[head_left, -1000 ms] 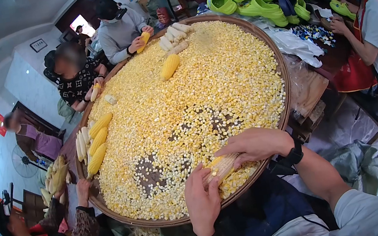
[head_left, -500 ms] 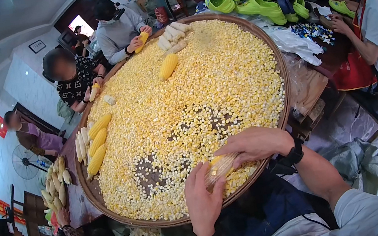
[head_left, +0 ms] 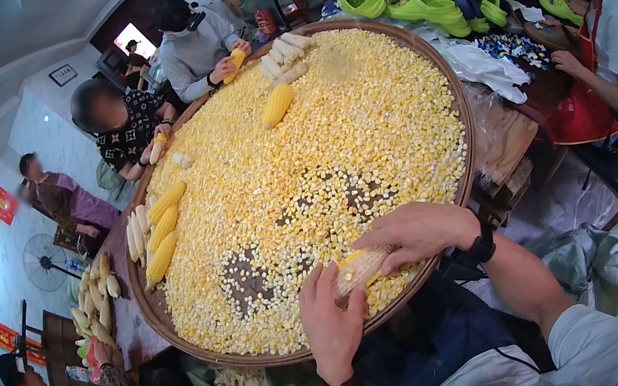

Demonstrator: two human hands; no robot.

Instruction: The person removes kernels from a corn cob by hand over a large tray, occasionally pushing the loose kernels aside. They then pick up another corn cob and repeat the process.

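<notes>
Near the front rim of a large round tray (head_left: 469,129), both of my hands are on one corn cob (head_left: 362,270). Much of the cob is stripped pale, and a strip of yellow kernels still shows along its upper side. My left hand (head_left: 330,322) grips its left end, thumb on the near side. My right hand (head_left: 421,234) wraps over the right end from above, hiding that tip. Loose corn kernels (head_left: 378,119) cover most of the tray, with dark bare patches just beyond my hands.
Full yellow ears (head_left: 163,229) and stripped cobs (head_left: 137,228) lie along the tray's left side. Another ear (head_left: 278,106) and more cobs (head_left: 287,54) are farther back. Several people sit around, two holding corn. Green clogs (head_left: 426,12) are heaped at the back right.
My hands stay on the cob with only a slight shift. At the left, the person in purple stands more upright. The person at the right has moved a hand slightly.
</notes>
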